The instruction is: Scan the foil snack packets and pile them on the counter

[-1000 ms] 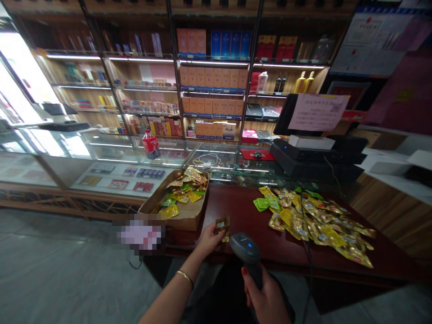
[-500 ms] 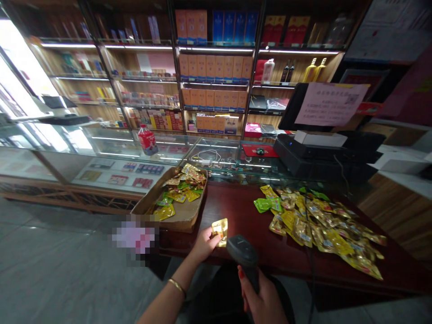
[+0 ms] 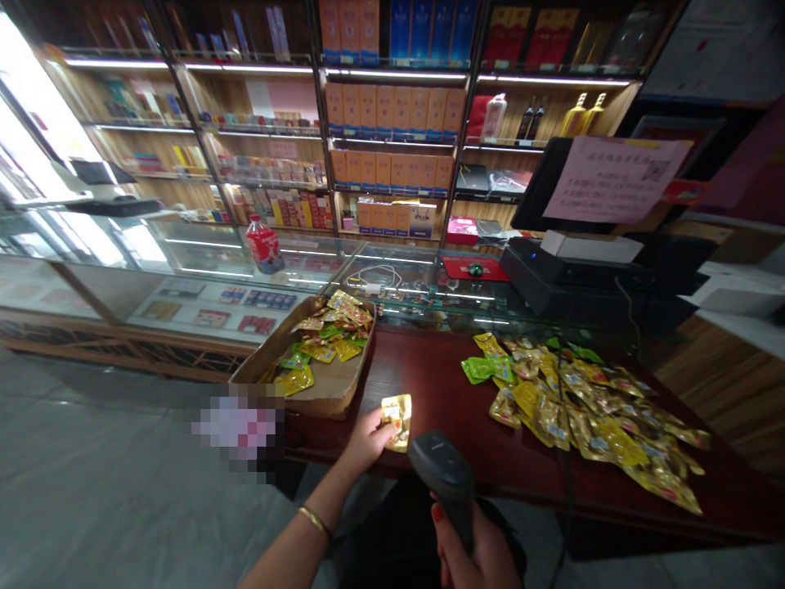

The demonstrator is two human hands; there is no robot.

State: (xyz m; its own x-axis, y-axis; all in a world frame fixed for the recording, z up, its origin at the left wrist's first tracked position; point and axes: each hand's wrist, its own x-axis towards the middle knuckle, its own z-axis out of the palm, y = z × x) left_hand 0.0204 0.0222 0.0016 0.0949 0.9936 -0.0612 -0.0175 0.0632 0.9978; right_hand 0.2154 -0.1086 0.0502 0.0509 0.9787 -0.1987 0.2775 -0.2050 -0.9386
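Between thumb and fingers, my left hand grips a small gold snack packet above the near edge of the dark red table. My right hand is wrapped round the handle of a black barcode scanner, its head just right of the packet. On the left, a shallow cardboard box holds several gold, yellow and green packets. A spread pile of similar packets lies on the right part of the table.
Glass display counters run behind the table, bearing a red-labelled bottle and a mouse on a red mat. A monitor with a pink paper sign stands back right. A dark cable crosses the packet pile. Stocked shelves line the wall.
The view has shifted slightly. My left hand still grips the packet, and the scanner in my right hand sits slightly lower, a little farther from it.
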